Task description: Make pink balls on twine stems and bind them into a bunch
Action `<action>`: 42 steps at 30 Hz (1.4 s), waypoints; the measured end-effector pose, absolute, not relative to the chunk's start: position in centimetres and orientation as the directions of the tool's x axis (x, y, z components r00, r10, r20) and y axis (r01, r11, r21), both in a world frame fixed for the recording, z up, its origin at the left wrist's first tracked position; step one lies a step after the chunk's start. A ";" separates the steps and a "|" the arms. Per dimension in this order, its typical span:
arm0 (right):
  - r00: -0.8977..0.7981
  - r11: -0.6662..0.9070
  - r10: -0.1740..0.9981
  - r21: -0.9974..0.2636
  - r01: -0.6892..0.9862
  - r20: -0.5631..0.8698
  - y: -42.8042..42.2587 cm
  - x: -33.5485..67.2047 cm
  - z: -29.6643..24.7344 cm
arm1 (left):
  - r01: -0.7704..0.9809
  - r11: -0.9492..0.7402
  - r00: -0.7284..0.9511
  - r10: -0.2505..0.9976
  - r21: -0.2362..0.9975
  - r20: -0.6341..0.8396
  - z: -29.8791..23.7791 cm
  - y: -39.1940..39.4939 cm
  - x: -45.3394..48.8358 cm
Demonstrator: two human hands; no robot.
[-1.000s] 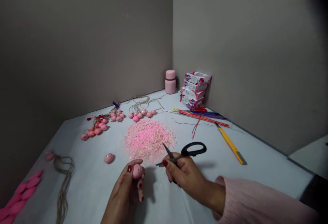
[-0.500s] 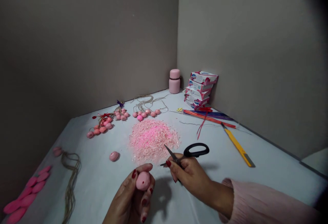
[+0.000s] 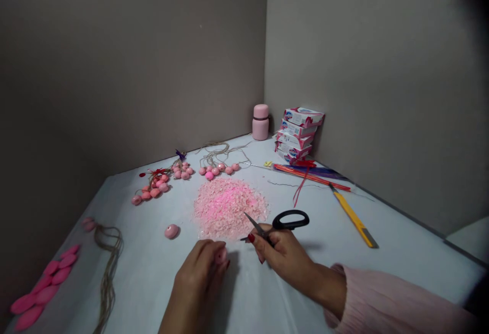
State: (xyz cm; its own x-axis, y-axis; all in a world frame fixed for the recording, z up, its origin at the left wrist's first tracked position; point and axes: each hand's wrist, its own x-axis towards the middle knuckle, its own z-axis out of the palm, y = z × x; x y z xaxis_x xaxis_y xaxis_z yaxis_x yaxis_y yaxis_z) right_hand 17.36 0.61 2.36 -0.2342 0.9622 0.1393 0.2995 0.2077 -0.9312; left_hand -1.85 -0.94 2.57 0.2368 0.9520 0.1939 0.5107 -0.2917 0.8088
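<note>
My left hand (image 3: 198,273) is closed round a small pink ball (image 3: 220,255), knuckles up, low over the white table (image 3: 401,252). My right hand (image 3: 280,257) grips black-handled scissors (image 3: 280,223), blades apart and pointing up-left toward the ball. Just beyond both hands lies a heap of pink shavings (image 3: 229,206). A single pink ball (image 3: 171,231) rests on the table to the left of the heap.
Strings of pink balls on twine (image 3: 160,184) lie at the back, with a pink jar (image 3: 260,121) and stacked boxes (image 3: 300,133) in the corner. A yellow craft knife (image 3: 353,217) and coloured strips (image 3: 309,173) lie right. Twine (image 3: 107,268) and pink ovals (image 3: 42,288) lie left.
My left hand has turned over, from palm-up showing the ball to knuckles-up with the ball mostly covered, and dropped toward the table. The right hand with the scissors has barely moved.
</note>
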 end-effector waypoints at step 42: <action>-0.153 0.171 0.980 -0.155 0.973 0.124 2.4 24.1 3.2 | 0.642 -0.604 0.185 0.719 0.472 0.670 1.0 -1.6 -1.7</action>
